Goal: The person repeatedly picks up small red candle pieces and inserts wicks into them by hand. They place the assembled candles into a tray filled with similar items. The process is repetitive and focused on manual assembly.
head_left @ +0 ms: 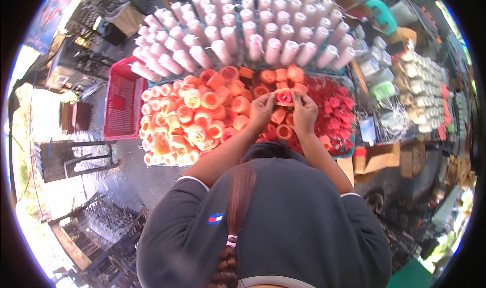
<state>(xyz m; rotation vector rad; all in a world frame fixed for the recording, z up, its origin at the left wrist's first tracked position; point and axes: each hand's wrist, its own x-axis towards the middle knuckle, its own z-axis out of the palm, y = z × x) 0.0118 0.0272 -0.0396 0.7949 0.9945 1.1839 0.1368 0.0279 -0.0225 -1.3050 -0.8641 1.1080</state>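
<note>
Between both hands, above the table, is a soft orange mold point(281, 91) with a deep pink rose-shaped piece point(284, 97) in its middle. My left hand point(261, 111) pinches its left edge with thumb and fingers. On the opposite edge, my right hand point(306, 114) grips in the same way. Many round orange molds point(202, 118) lie heaped to the left of my hands, and a few more sit under and beyond them. Loose pink flower-shaped pieces point(340, 111) cover the table's right part.
Rows of pale pink candles point(273, 47) with white wicks stand at the back. A red plastic basket point(117, 98) is on the left. To the right are cream-colored pieces in rows point(417, 88), a bundle of white strings point(395, 117) and an open cardboard box point(377, 159).
</note>
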